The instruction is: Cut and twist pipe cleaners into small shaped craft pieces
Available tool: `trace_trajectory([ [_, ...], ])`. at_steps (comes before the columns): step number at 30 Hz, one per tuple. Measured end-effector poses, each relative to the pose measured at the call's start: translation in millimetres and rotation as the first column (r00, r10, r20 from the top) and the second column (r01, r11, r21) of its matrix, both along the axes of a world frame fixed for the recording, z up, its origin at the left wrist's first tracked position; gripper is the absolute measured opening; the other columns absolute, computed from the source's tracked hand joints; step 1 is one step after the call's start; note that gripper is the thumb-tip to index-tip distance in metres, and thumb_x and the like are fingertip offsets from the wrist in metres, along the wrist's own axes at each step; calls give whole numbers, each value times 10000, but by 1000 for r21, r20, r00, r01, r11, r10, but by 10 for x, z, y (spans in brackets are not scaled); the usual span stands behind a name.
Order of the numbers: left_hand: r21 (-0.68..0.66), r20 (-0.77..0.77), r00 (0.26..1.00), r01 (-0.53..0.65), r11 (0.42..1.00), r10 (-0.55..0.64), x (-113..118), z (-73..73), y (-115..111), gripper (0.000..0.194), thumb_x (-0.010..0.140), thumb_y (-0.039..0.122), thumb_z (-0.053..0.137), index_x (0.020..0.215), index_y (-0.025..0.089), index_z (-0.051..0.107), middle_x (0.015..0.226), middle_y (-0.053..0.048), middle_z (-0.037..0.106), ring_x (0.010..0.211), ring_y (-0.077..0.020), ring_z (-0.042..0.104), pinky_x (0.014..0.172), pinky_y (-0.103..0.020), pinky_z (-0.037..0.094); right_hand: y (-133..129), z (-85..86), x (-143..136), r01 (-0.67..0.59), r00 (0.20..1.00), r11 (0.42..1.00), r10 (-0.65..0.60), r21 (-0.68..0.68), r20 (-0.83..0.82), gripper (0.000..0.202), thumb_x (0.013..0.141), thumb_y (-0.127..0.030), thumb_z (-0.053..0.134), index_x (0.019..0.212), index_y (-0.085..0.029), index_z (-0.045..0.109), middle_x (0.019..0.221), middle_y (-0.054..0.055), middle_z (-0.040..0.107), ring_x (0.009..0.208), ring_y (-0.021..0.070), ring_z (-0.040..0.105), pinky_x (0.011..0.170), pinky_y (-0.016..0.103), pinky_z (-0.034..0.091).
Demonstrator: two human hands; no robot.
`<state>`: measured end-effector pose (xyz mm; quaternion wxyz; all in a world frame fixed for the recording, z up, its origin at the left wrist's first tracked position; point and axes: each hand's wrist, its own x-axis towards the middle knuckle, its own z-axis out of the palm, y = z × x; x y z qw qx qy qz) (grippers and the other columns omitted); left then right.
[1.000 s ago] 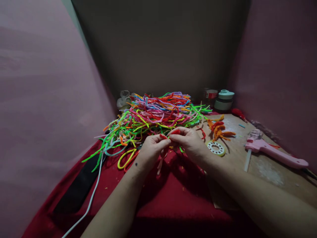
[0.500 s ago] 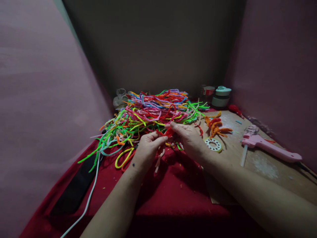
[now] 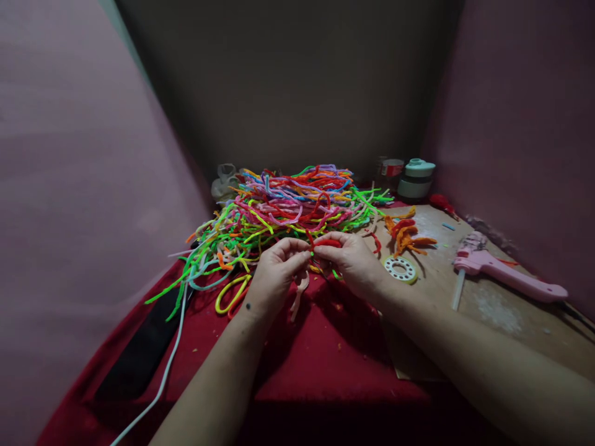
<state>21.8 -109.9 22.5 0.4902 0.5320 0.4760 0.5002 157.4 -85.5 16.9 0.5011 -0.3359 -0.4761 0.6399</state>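
Between my fingertips is a bent red pipe cleaner (image 3: 329, 243). My right hand (image 3: 356, 263) pinches it between thumb and forefinger. My left hand (image 3: 279, 266) is closed in a pinch at the near end of the same piece, its fingertips almost touching the right ones. Exactly what the left fingertips grip is partly hidden. Just behind both hands lies a big heap of multicoloured pipe cleaners (image 3: 288, 210). A pale pink strip (image 3: 301, 291) lies on the red cloth below my hands.
Yellow-handled scissors (image 3: 227, 297) lie left of my hands, beside a black phone-like slab (image 3: 134, 359) and white cable (image 3: 170, 365). On the board (image 3: 465, 334) at right are a tape roll (image 3: 400, 270), orange pipe-cleaner pieces (image 3: 406, 235) and a pink glue gun (image 3: 506, 272). A lidded jar (image 3: 416, 179) stands behind.
Both hands have turned slightly and drawn their fingertips together. The red piece now points up and lies along the right forefinger. Other things stay where they were.
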Motion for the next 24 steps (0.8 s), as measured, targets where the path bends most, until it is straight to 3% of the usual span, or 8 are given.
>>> trace_trajectory([
  [6,-31,56,996,71,997,-69,-16,-23,12,364,714,287,622,1050,181,533,546,30,592,431,-92,522,442,-196,388,9,-12,-8,-8,999,999,6,32,51,95,634,-206,604,674,-148,541,469,-36,521,408,76,432,411,209,317],
  [11,-18,72,997,24,1000,-22,-7,-25,13,316,673,302,665,945,170,572,531,25,599,429,-90,525,434,-189,394,2,-8,7,-25,990,996,12,85,142,81,659,-203,577,617,-136,558,445,-38,505,377,58,401,382,198,263],
  [15,66,47,998,-35,997,32,22,-20,6,211,637,249,693,795,157,589,552,44,566,433,-55,481,439,-171,372,-8,-17,6,-66,985,993,49,98,164,95,666,-197,571,595,-136,561,421,-42,491,365,59,402,375,196,285],
  [19,144,-4,994,-105,984,107,50,-19,-9,119,638,207,670,723,160,603,586,45,547,470,-53,454,465,-177,372,-10,-20,-3,-115,992,993,113,33,63,93,649,-192,576,581,-131,555,438,-37,505,352,54,397,358,195,290],
  [24,389,-169,973,-78,918,154,18,9,-43,39,685,215,636,668,181,643,706,3,556,649,-106,507,613,-211,415,-1,9,18,-195,978,977,187,-89,-88,47,599,-162,591,599,-119,571,487,-27,532,365,52,413,336,189,270],
])
